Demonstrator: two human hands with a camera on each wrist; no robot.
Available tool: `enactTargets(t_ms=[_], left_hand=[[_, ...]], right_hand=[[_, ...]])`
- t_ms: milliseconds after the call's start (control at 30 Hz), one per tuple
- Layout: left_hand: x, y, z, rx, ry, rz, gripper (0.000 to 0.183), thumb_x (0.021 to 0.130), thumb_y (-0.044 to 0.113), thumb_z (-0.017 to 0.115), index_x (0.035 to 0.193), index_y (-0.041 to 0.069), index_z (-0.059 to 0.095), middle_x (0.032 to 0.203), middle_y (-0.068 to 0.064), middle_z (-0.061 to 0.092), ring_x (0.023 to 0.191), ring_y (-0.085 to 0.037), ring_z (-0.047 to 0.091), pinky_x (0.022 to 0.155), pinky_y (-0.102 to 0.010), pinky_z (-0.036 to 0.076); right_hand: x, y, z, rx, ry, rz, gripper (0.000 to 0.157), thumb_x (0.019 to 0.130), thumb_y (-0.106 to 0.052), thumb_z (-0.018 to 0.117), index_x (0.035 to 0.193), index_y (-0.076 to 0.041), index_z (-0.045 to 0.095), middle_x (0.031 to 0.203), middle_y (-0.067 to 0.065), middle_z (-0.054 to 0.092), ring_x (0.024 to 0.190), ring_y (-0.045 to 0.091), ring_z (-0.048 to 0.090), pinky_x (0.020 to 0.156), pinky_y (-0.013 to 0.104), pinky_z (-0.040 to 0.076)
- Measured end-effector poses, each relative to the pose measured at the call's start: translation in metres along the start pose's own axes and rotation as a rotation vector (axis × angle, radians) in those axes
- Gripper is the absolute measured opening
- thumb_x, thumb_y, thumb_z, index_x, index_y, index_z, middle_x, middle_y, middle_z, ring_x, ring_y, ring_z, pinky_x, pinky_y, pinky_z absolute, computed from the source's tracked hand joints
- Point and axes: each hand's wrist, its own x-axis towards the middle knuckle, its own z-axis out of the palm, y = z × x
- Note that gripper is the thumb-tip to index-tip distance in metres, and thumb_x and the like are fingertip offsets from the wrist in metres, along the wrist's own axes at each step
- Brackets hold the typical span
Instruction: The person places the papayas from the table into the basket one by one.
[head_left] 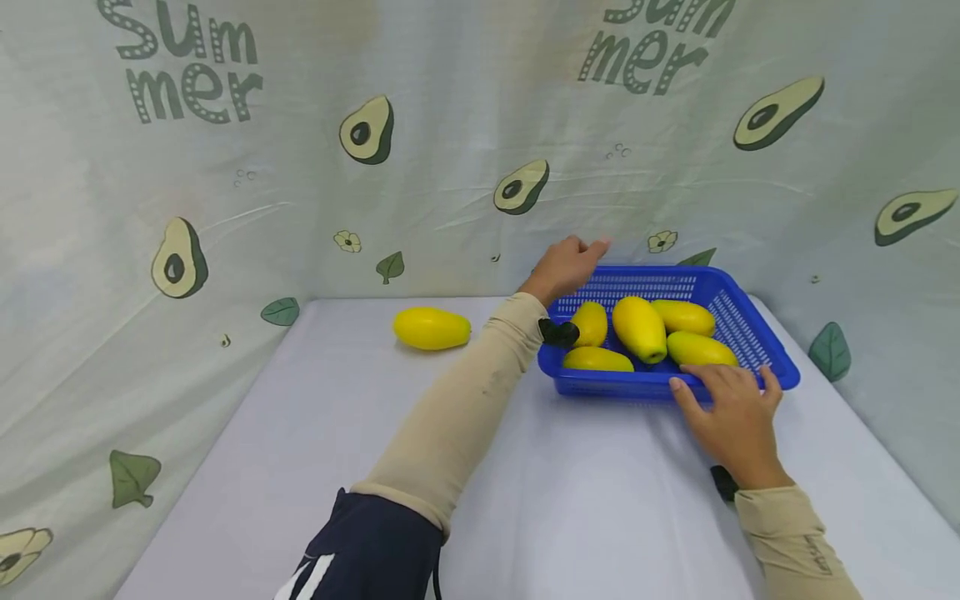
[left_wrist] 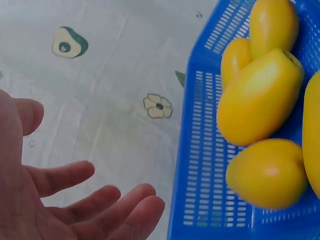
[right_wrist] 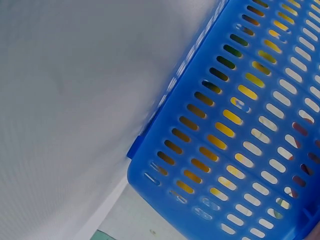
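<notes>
Yellow oblong fruits (head_left: 639,329) that look like papayas lie in a blue plastic basket (head_left: 678,385) with slotted walls. My left hand (head_left: 566,268) is above the basket's back left corner in the head view. In the left wrist view the left hand (left_wrist: 95,205) has spread, loosely bent fingers with nothing between them, beside the basket's rim (left_wrist: 181,150). My right hand (head_left: 731,412) holds the basket's front rim near its right end, fingers over the edge and thumb in front. The right wrist view shows mostly the basket's slotted outside (right_wrist: 240,135); fruit shows yellow through the slots.
Another yellow fruit (head_left: 431,328) lies on the white tabletop (head_left: 360,417), left of the basket, beyond my left forearm. A pale curtain (head_left: 450,150) printed with avocados and leaves hangs behind the table and along its sides.
</notes>
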Motion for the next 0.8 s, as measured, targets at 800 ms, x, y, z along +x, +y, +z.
enactTargets(t_ms=[800], left_hand=[[-0.012, -0.072, -0.083, 0.180, 0.009, 0.118, 0.038, 0.103, 0.040, 0.054, 0.122, 0.010, 0.066, 0.123, -0.007, 0.064, 0.109, -0.022, 0.059, 0.093, -0.039, 0.050]], right_hand=[[-0.001, 0.002, 0.003, 0.003, 0.002, -0.003, 0.035, 0.095, -0.034, 0.066, 0.113, -0.004, 0.069, 0.110, 0.025, 0.065, 0.114, 0.048, 0.050, 0.113, 0.067, 0.003]])
